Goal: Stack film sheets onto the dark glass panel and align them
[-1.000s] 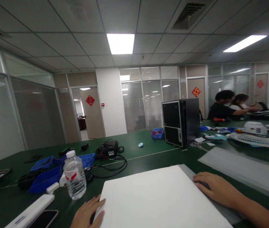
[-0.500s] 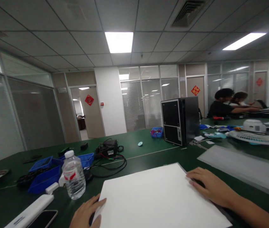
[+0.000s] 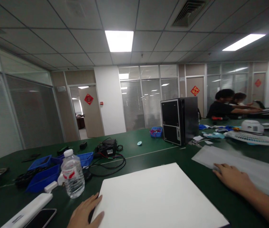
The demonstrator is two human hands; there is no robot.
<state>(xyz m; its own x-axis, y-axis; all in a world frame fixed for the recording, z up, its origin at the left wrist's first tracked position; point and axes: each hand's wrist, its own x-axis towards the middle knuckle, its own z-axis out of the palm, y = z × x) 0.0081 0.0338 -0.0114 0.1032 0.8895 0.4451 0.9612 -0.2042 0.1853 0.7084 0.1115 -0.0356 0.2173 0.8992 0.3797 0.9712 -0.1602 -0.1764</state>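
A large white sheet or board (image 3: 158,196) lies flat on the green table in front of me. My left hand (image 3: 84,212) rests at its left edge, thumb over the surface and fingers spread along the side. To the right, my right hand (image 3: 234,179) is away from the white sheet, its fingers stretched out over the near edge of a long translucent plastic sheet (image 3: 258,172). Whether those fingertips press on the plastic or hover just above it, I cannot tell.
A water bottle (image 3: 72,177), a phone (image 3: 41,218) and a long white device (image 3: 27,211) stand or lie at left. Behind are blue trays (image 3: 42,179), a black adapter with cables (image 3: 108,147) and a computer tower (image 3: 179,120). People (image 3: 222,106) sit far right.
My right hand has left the white sheet's right edge and moved right, to the translucent plastic sheet. My left hand stays at the left edge of the white sheet.
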